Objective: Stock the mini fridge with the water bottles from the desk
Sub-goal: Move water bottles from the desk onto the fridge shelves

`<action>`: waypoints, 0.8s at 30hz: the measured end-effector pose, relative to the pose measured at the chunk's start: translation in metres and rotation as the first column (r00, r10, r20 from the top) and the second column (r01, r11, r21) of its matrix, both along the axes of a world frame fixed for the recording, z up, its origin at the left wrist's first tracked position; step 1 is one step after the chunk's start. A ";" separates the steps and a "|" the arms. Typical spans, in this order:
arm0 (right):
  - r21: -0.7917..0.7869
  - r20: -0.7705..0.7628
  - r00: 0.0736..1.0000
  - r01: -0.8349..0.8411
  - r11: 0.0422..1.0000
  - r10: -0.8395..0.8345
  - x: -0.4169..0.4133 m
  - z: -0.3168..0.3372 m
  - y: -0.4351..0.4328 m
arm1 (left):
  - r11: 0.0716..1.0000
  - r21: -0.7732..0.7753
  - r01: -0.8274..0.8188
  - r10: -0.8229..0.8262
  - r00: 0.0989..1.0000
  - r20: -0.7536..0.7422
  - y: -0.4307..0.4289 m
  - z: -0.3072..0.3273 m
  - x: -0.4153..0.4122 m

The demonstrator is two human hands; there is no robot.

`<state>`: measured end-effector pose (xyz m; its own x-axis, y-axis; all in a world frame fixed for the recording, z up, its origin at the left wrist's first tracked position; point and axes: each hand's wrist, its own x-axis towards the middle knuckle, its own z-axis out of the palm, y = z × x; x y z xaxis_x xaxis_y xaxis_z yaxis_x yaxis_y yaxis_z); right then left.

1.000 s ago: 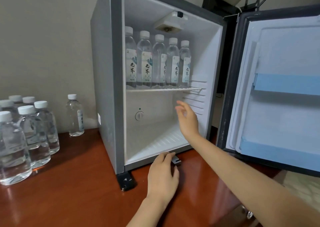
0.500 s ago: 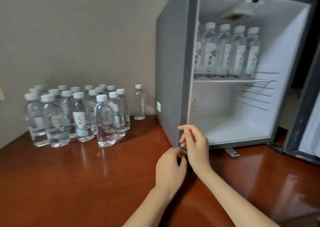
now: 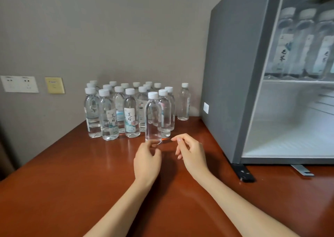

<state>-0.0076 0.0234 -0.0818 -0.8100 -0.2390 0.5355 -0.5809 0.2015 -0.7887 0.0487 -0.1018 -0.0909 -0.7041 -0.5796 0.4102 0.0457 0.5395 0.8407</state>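
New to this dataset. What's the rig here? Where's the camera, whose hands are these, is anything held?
There is no robot: a person works with bare hands, filmed by one wide-angle camera worn on their head, looking forward and down. Every picture is that one view. On the wooden desk stand a cluster of water bottles, a lone bottle beside it, and an open mini fridge with a row of bottles on its upper shelf. The left hand is at the foot of the nearest bottle; the right hand hovers beside it. Neither holds anything yet.
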 end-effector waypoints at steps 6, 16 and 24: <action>0.019 0.047 0.998 0.042 0.999 -0.043 -0.019 -0.004 -0.041 | 0.983 0.175 -0.055 0.058 0.998 -0.016 -0.039 0.004 -0.009; -0.030 0.034 0.999 -0.032 0.999 0.033 -0.029 -0.009 -0.059 | 0.896 0.261 0.359 -0.342 0.933 -0.110 -0.059 0.008 -0.036; -0.121 0.214 0.972 -0.075 0.990 0.100 -0.032 -0.012 -0.059 | 0.904 0.222 0.365 -0.367 0.930 -0.033 -0.058 0.011 -0.032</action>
